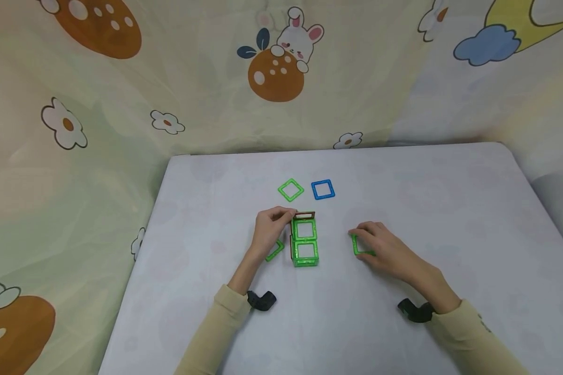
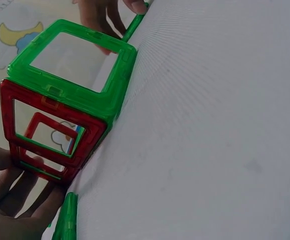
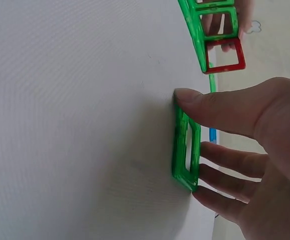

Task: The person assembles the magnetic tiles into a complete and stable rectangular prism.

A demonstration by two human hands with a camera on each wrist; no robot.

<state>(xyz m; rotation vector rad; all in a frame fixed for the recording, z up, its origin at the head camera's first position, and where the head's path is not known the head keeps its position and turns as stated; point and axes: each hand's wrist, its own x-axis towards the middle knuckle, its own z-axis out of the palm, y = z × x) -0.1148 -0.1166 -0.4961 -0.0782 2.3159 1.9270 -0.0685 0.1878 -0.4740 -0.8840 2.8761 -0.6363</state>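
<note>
A small block built of square magnetic tiles (image 1: 305, 241) stands mid-table, with green frames on top and red frames on its left side and far end. My left hand (image 1: 269, 226) grips its far left corner, thumb and fingers around a red tile (image 2: 7, 115) panel's end. To the right, my right hand (image 1: 389, 247) holds a green magnetic tile (image 3: 179, 150) by its edges, thumb on one side and fingertips on the other, low over the tabletop. Under my left wrist lies another green tile (image 1: 277, 251), partly covered by the hand.
Beyond the block, a green square tile (image 1: 285, 184) and a blue square tile (image 1: 325, 197) lie flat on the white table (image 1: 206, 198). A patterned cloth (image 1: 206, 78) hangs behind the table's far edge. Black wrist mounts (image 1: 261, 301) sit on both forearms.
</note>
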